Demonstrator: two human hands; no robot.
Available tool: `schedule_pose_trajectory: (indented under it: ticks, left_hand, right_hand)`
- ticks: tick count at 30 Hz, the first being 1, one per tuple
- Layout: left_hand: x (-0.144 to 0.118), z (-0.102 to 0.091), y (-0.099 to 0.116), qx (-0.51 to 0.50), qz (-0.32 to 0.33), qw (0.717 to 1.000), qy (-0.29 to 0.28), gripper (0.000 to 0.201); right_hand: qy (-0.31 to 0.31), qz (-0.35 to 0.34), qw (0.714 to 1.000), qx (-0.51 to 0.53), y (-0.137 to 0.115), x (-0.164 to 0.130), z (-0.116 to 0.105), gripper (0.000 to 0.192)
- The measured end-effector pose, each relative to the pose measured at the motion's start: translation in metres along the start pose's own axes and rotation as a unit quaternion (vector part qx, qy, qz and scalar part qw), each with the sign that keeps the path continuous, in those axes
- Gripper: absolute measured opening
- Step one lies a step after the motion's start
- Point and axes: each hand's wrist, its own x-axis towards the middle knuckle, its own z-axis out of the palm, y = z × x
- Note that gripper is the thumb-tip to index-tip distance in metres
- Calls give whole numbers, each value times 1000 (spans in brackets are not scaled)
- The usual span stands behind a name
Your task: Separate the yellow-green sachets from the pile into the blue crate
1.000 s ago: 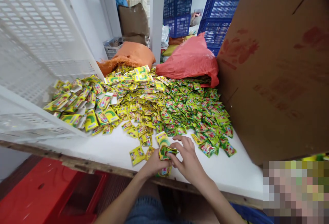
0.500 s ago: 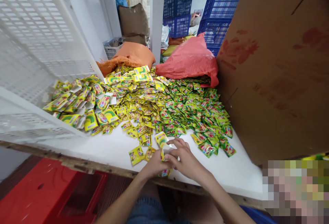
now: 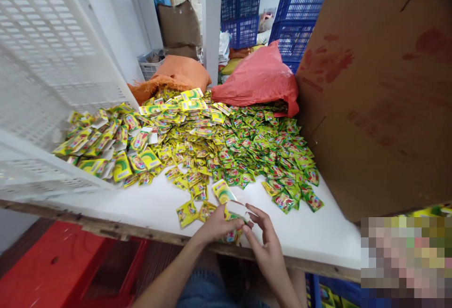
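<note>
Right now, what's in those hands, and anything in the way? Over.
Left hand holds small carton. Right hand at its end, grip unclear. Second carton, yellow packets close by; neither seems to block the hands.

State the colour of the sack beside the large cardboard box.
The sack is pinkish red; the head view shows it best.

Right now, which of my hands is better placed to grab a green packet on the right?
Likely your right hand: it is nearer the green packets on that side. Your left hand is farther from them and grips the small box, so it seems better left holding.
</note>
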Motion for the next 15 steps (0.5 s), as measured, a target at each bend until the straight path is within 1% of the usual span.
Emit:
schedule_pose_trajectory:
  ticks: [2,6,8,10,12,15]
  left_hand:
    - [-1,-1,-2,15,11,1000,21,53]
    - [-9,1,1,59,28,996,58,54]
    - [-15,3,2,45,29,996,76,59]
    - [-20,5,2,15,30,995,95,64]
    - [-23,5,1,-2,44,991,123,62]
    - [-24,5,-1,12,73,985,158,50]
  right_hand:
    - [8,18,1000,19,3,-2,-2,37]
    - [47,40,998,14,9,1,1,26]
    - [63,31,997,11,11,2,4,21]
    - [65,21,998,11,12,2,6,19]
    - [65,13,998,12,12,1,7,18]
    - [73,2,997,1,12,-1,6,16]
